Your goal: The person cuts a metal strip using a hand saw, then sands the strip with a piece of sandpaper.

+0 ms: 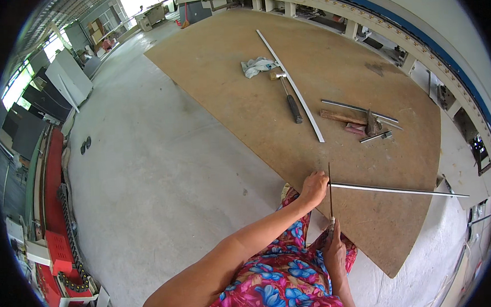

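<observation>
Before me lies a wide brown board (216,84), its near edge close to my lap. Over its near part runs a long, narrow metal strip (398,190), its left end at my hands and its right end reaching past the board's edge. A thin, dark blade-like tool (330,199) stands across that left end, pointing away from me. My right hand (335,251) wraps its fingers around the tool's near end. My left hand (315,189), fingers curled and pressed together, sits just beside the blade; whether they pinch the strip, I cannot tell.
</observation>
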Motion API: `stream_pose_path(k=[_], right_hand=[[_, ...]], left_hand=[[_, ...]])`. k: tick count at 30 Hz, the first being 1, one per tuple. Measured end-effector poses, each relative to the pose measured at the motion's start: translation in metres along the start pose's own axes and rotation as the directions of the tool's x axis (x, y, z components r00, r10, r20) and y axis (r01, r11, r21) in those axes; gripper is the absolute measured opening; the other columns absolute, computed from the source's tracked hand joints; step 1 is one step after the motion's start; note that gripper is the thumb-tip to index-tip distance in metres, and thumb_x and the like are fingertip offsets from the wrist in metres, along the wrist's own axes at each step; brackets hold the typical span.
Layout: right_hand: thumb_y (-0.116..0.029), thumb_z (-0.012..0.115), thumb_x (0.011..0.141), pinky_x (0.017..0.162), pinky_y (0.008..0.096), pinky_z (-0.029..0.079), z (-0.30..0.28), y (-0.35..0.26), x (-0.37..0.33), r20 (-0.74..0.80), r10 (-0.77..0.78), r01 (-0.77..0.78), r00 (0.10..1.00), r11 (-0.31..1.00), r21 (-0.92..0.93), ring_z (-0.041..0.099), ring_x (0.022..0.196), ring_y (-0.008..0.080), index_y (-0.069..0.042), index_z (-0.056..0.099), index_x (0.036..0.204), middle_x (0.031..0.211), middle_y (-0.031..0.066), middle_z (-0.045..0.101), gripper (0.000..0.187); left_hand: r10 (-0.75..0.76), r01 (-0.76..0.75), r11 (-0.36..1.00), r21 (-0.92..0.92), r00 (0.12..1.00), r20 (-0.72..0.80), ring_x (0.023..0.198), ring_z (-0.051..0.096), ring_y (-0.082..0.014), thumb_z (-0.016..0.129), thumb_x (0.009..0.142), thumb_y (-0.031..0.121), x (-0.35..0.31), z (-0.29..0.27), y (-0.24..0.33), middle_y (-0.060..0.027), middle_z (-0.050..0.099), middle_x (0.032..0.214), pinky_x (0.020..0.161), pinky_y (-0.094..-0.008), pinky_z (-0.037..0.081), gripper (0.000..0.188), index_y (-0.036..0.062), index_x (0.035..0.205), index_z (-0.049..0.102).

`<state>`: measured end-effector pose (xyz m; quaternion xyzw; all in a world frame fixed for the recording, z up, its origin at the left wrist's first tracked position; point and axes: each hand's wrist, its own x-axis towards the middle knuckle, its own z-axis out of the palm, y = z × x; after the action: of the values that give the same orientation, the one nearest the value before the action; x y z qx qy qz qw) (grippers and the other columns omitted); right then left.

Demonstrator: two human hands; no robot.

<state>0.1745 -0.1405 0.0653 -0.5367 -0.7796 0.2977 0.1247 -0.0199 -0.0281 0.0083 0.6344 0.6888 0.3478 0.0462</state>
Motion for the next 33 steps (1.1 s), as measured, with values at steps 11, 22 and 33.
stream_pose_path(k=[11, 22, 33], right_hand=[[-0.005, 0.052, 0.087, 0.059, 0.0553, 0.047, 0.026, 0.004, 0.075, -0.123, -0.104, 0.099, 0.987, 0.994, -0.043, 0.061, 0.066, 0.0475, -0.004, 0.021, 0.148, 0.073, 0.0299, 0.062, 0.068], [-0.005, 0.054, 0.088, 0.055, 0.0532, 0.046, 0.001, 0.01, -0.016, -0.002, 0.036, -0.036, 0.999, 0.998, 0.052, 0.062, 0.064, 0.0452, -0.007, 0.023, 0.148, 0.075, 0.0293, 0.062, 0.068], [-0.025, 0.059, 0.09, 0.062, 0.0541, 0.049, 0.02, -0.009, 0.033, 0.012, 0.033, -0.033, 0.999, 0.999, -0.004, 0.063, 0.073, 0.0478, -0.006, 0.02, 0.147, 0.077, 0.0303, 0.064, 0.072]], left_hand=[[-0.024, 0.024, 1.0, -0.01, 1.0, 0.006, 0.082, 0.061, -0.0347, 0.062, 0.076, 0.007, 0.005, 0.003, -0.011, -0.0144, 0.061, 0.083, 0.073, -0.0449, 0.05, 0.004, 0.0049, 0.077, 0.066], [0.02, -0.019, 0.999, -0.038, 1.0, 0.008, 0.084, 0.06, -0.0346, 0.064, 0.075, 0.004, 0.007, -0.008, 0.001, -0.0141, 0.061, 0.084, 0.075, -0.0439, 0.049, 0.004, 0.0015, 0.078, 0.064], [0.008, -0.008, 1.0, -0.01, 1.0, 0.014, 0.082, 0.062, -0.0339, 0.068, 0.074, 0.004, 0.01, -0.005, -0.009, -0.0139, 0.062, 0.083, 0.073, -0.0423, 0.049, 0.008, 0.0012, 0.081, 0.065]])
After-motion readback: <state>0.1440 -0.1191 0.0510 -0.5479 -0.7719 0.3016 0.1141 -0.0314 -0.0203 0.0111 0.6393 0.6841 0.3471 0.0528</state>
